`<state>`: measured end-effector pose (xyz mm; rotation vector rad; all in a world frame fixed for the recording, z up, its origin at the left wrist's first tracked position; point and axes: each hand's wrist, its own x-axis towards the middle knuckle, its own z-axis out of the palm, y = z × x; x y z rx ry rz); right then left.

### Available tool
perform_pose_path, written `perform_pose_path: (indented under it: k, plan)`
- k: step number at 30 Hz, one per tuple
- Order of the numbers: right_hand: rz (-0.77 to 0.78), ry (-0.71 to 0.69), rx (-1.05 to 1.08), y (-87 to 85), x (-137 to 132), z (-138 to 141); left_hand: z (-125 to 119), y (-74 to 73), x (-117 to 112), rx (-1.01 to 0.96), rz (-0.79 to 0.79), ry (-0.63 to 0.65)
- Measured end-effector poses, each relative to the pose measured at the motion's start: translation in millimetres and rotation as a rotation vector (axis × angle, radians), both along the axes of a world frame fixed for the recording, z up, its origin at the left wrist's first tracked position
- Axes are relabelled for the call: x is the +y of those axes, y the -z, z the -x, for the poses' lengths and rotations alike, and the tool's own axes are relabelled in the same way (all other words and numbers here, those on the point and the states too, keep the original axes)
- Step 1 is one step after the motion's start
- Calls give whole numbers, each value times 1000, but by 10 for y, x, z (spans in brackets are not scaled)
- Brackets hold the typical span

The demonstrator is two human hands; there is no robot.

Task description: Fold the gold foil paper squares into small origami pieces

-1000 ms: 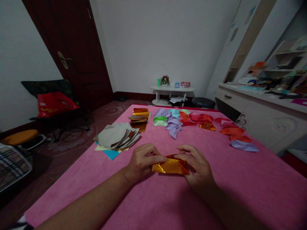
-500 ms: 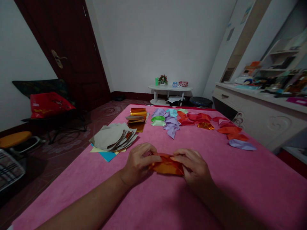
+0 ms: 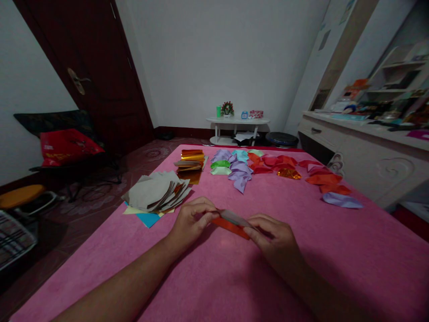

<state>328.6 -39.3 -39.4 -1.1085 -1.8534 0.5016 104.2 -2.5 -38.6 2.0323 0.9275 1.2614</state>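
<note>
Between my two hands is a folded piece of shiny orange foil paper (image 3: pixel 231 226), long and narrow, with a greyish side facing up along its far edge. My left hand (image 3: pixel 194 221) pinches its left end between thumb and fingers. At the right end, my right hand (image 3: pixel 273 232) grips it the same way. The paper is held just over the pink tablecloth (image 3: pixel 214 277). Beyond my left hand lies a fanned stack of grey-backed paper sheets (image 3: pixel 154 191), with a blue sheet (image 3: pixel 148 219) sticking out beneath.
Folded gold foil papers (image 3: pixel 191 165) sit behind the grey stack. Folded paper pieces lie across the far side: purple (image 3: pixel 240 174), green (image 3: pixel 220 164), red (image 3: pixel 261 165), gold (image 3: pixel 288 173) and, at right, lilac (image 3: pixel 342 200). A white dresser (image 3: pixel 362 152) borders the right.
The orange paper has turned in my hands; its broad shiny face gave way to a narrow strip with a greyish side up. Both hands still hold its ends.
</note>
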Motion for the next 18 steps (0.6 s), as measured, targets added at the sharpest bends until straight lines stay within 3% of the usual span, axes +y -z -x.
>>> perform_pose_path:
  k: [3,7,10,13,18]
  plan:
    - [268,16,106,22,-17,18,-11,-18,6,-5,105,2]
    - [412,-54,327,65,-56,59,-7,1,29,-60,246,21]
    - [387,-133,448,39,-143,109,15,33,58,-223,432,45]
    - [284,-216,483,-10,-241,149,56,39,86,-434,637,155]
    - [223,-260,368,-6,-288,138,134,10,108,-674,768,257]
